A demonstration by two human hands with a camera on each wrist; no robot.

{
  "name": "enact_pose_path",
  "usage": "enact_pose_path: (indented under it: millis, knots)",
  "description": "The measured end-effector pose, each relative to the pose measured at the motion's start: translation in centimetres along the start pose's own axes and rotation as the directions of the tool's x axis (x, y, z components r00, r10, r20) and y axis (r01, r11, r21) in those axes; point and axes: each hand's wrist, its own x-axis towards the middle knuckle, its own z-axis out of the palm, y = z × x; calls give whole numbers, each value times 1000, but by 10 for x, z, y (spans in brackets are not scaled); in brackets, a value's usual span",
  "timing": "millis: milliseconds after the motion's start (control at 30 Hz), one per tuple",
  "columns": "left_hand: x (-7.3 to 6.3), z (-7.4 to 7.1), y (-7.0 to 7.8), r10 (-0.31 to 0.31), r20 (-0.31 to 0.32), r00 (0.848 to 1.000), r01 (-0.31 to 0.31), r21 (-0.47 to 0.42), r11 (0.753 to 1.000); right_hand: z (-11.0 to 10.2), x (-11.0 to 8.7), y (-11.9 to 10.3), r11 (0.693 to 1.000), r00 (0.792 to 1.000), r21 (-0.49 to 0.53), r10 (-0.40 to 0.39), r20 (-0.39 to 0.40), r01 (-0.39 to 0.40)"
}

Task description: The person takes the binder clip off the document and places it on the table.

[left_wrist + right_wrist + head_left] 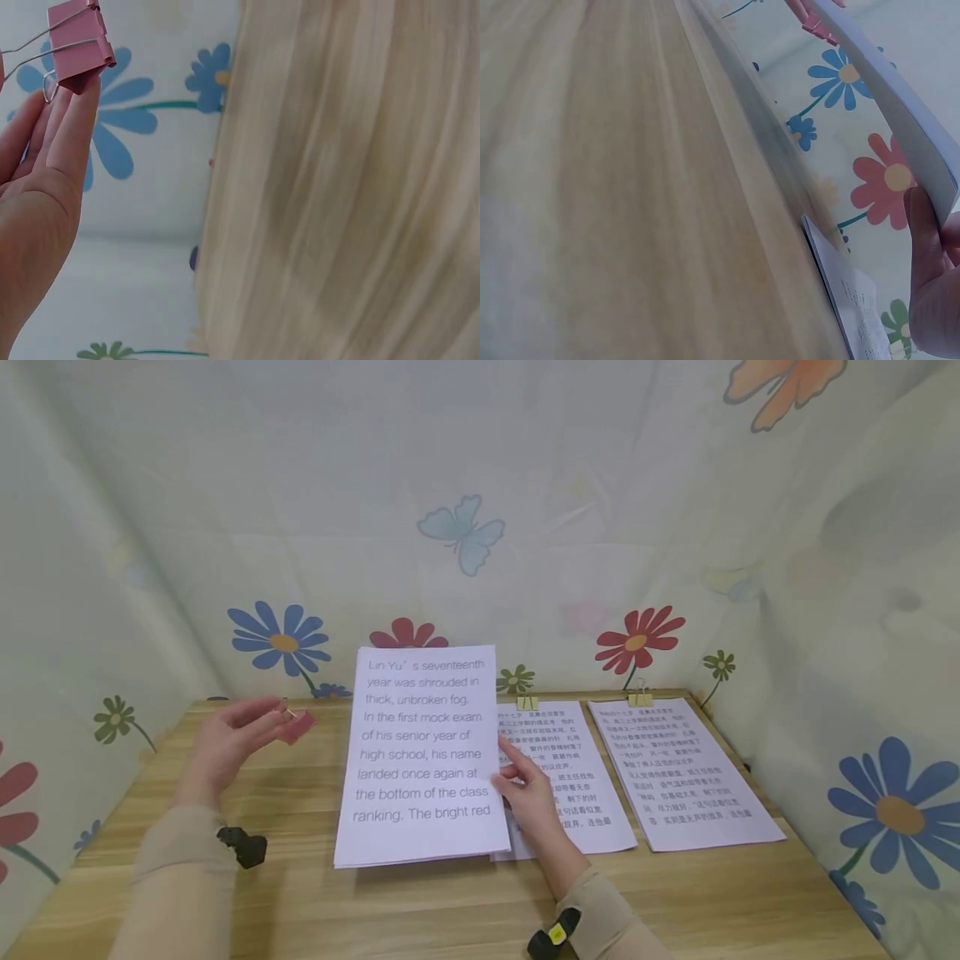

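Note:
My left hand (238, 735) pinches a pink binder clip (296, 727) by its wire handles, raised left of the papers. In the left wrist view the clip (77, 45) shows its pink body beyond the fingertips, both wire handles between thumb and fingers. A stack of printed sheets (423, 756) with large English text is held up by my right hand (531, 793), which grips its right edge. From the right wrist view, the stack (900, 97) appears edge-on, with the thumb on one face. No clip shows on its top edge.
Two stacks of paper with Chinese text, a middle one (577, 777) and a right one (686, 777), lie on the wooden table (300, 902). Gold binder clips (527, 702) hold their top edges. Flowered cloth (465, 443) hangs behind and at both sides.

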Motion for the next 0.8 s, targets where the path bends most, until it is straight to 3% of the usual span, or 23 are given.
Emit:
enact_pose_path:
  millis: [133, 267, 367, 600, 800]
  knots:
    - [-8, -14, -6, -20, 5, 1000, 19, 167, 986, 2, 0, 1, 1000, 1000, -13, -8, 20, 8]
    - [-16, -24, -10, -45, 10, 999, 39, 336, 941, 5, 0, -1, 999, 999, -31, 35, 22, -34]
    - [-20, -32, -13, -86, 18, 996, 72, 386, 920, 7, 1, -1, 997, 998, -46, 59, 18, -58]
    - [-28, -49, -23, -208, 28, 978, 164, 515, 841, 10, 0, -1, 996, 998, -69, 57, 29, -55]
    - [-33, -63, -33, -254, 41, 966, 194, 531, 825, 15, -2, -3, 993, 995, -63, 97, 38, -95]
